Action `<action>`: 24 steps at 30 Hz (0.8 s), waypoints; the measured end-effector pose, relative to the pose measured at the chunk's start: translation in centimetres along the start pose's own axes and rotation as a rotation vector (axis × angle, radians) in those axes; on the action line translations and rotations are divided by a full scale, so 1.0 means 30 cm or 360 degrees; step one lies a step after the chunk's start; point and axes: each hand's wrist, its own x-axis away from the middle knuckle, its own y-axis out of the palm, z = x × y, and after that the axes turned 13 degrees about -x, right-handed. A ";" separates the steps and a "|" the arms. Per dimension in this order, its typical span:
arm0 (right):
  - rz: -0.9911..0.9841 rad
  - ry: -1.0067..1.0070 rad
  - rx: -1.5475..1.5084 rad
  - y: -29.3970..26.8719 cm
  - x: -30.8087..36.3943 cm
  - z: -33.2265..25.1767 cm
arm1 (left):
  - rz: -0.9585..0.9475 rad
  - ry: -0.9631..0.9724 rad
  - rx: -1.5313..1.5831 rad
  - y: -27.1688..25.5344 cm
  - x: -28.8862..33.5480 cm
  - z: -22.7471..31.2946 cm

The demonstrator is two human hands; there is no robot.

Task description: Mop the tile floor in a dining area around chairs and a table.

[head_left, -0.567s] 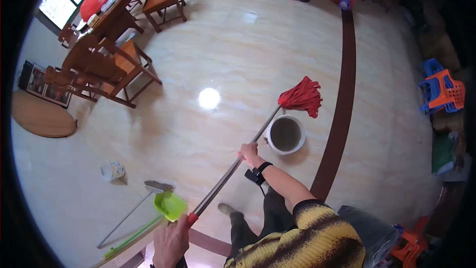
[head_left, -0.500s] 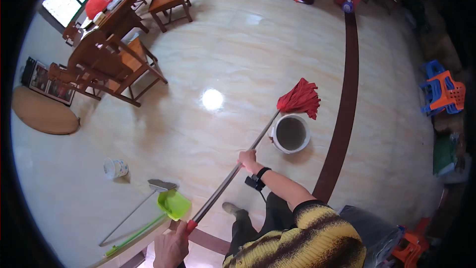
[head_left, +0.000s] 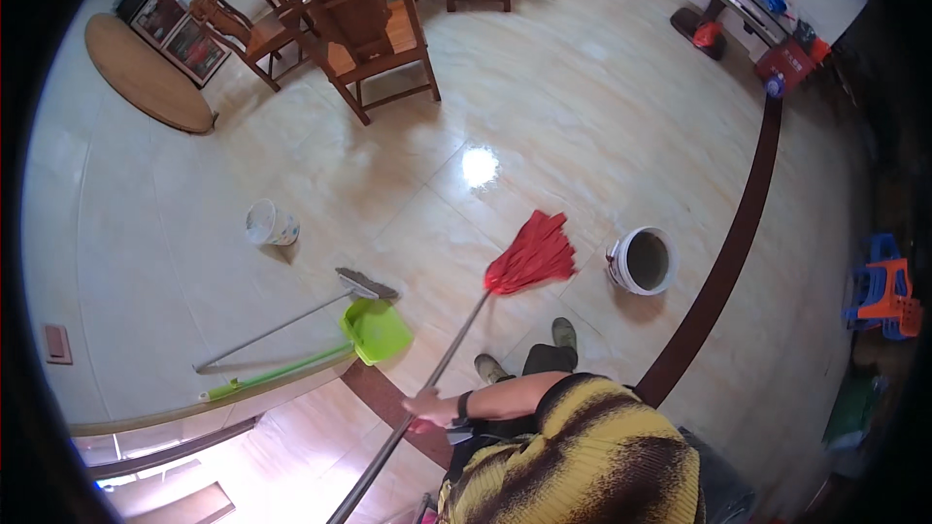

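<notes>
A mop with red cloth strips (head_left: pixel 534 254) has its head on the tiled floor, left of a white bucket (head_left: pixel 644 260) of murky grey water. Its metal pole slants down to the lower left and leaves the picture at the bottom edge. My right hand (head_left: pixel 430 409), with a black band at the wrist, is closed round the pole partway along it. My left hand is not in view, nor is the pole's upper end.
A green dustpan (head_left: pixel 377 332) and a long-handled broom (head_left: pixel 367 283) lie left of the mop, by a doorway ledge. Beyond them stands a small white pail (head_left: pixel 272 223). Wooden chairs (head_left: pixel 374 39) are at the far left. Stacked plastic stools (head_left: pixel 885 296) stand right.
The mop head has moved from behind the bucket to its left and nearer me. My right hand has shifted lower left with the pole. My left hand has left the picture. The view has turned.
</notes>
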 end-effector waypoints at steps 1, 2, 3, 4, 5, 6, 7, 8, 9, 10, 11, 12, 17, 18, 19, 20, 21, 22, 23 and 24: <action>0.0218 -0.0226 0.0081 0.124 0.056 0.005 | -0.0098 -0.0295 0.0230 0.033 0.041 -0.056; 0.0243 -0.0226 0.0103 0.132 0.041 -0.021 | -0.0104 -0.0284 0.0262 -0.086 0.062 0.004; 0.0223 -0.0242 -0.0015 0.133 0.030 -0.046 | -0.0025 -0.0218 0.0060 -0.218 0.103 0.066; 0.0192 -0.0260 -0.0173 0.121 0.023 -0.072 | 0.0056 -0.0139 -0.0181 -0.352 0.118 0.145; 0.0203 -0.0328 -0.0476 0.085 -0.023 -0.099 | 0.0060 -0.0139 -0.0195 -0.400 0.140 0.190; 0.0121 -0.0498 -0.0667 0.039 -0.073 -0.132 | 0.0111 -0.0154 -0.0267 -0.428 0.157 0.222; 0.0266 -0.0450 -0.0785 0.027 -0.119 -0.146 | 0.0157 -0.0171 -0.0341 -0.444 0.166 0.238; 0.0416 -0.0403 -0.0903 0.022 -0.174 -0.155 | 0.0173 -0.0172 -0.0336 -0.446 0.165 0.254; 0.0287 -0.0382 -0.0693 0.014 -0.248 -0.114 | 0.0176 -0.0182 -0.0322 -0.435 0.157 0.266; 0.0160 -0.0346 -0.0475 0.026 -0.309 -0.039 | 0.0159 -0.0209 -0.0302 -0.418 0.150 0.267; 0.0117 -0.0385 -0.0788 0.098 -0.295 0.026 | 0.0135 -0.0238 -0.0266 -0.393 0.140 0.272; -0.0164 -0.1376 0.0374 -0.071 -0.431 0.057 | 0.0239 -0.0092 -0.0286 -0.451 0.121 0.331; 0.0319 0.0097 -0.1312 0.111 -0.049 0.183 | 0.0096 -0.0205 -0.0049 -0.258 0.064 0.333; 0.0658 0.0159 -0.0975 0.182 0.108 0.100 | 0.0070 -0.0217 0.0011 -0.214 0.050 0.325; 0.0178 0.0376 -0.1437 0.008 -0.037 0.164 | 0.0111 -0.0166 0.0067 -0.222 0.042 0.346; 0.0182 0.0383 -0.1435 0.018 -0.009 0.142 | 0.0096 -0.0169 0.0118 -0.177 0.026 0.352; 0.0415 0.0180 -0.1098 0.058 0.047 0.117 | 0.0074 -0.0203 0.0184 -0.127 0.015 0.353; 0.0635 -0.0030 -0.0761 0.074 0.097 0.099 | 0.0062 -0.0221 0.0245 -0.080 0.002 0.365; 0.0404 -0.0168 -0.0654 -0.002 0.066 0.076 | 0.0068 -0.0204 0.0295 -0.055 -0.020 0.387; 0.0512 -0.0067 -0.0913 0.051 0.190 -0.034 | 0.0040 -0.0265 0.0366 0.018 -0.025 0.392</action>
